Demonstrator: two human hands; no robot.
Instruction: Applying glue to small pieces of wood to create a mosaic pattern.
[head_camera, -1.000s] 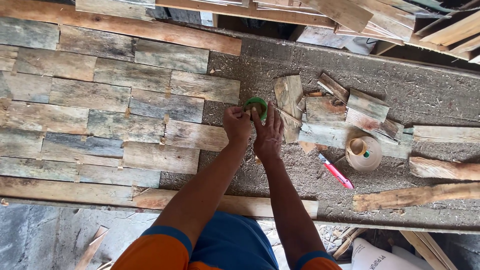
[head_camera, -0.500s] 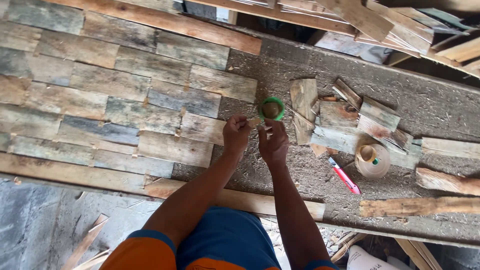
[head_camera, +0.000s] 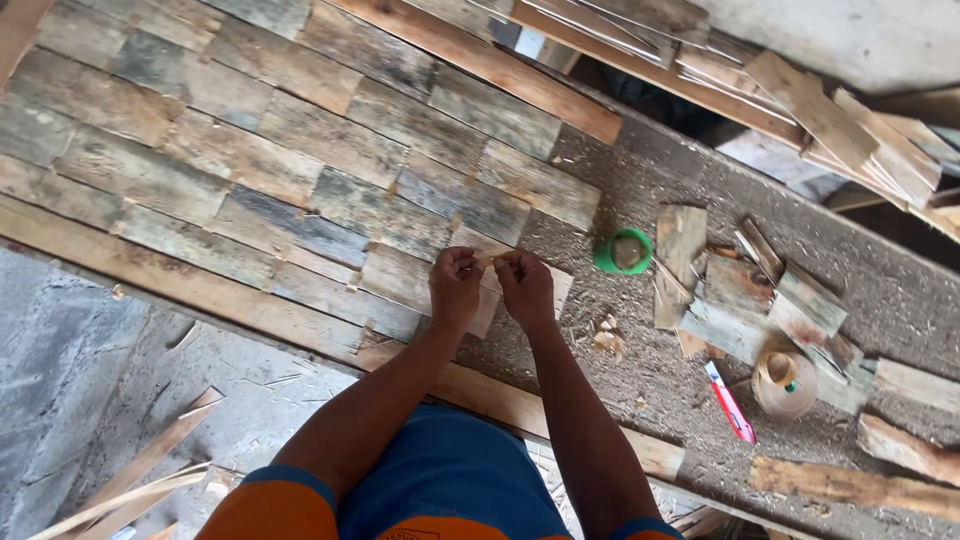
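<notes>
While both hands pinch a sliver, green cup (head_camera: 622, 251) holding brownish contents

The patchwork wood panel (head_camera: 280, 170) is mottled grey, brown and bluish in staggered weathered pieces. Right of it, the small cup (head_camera: 623, 251) is bright green with a tan inside. Farther right of the panel, the utility knife (head_camera: 731, 402) is red and white, and the tape roll (head_camera: 785, 384) is tan. Below the panel, the shorts (head_camera: 450, 480) are blue, the sleeves (head_camera: 275, 505) orange edged in blue.

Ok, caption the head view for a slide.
Left hand and right hand pinch a small strip over a wooden plank panel.
</notes>
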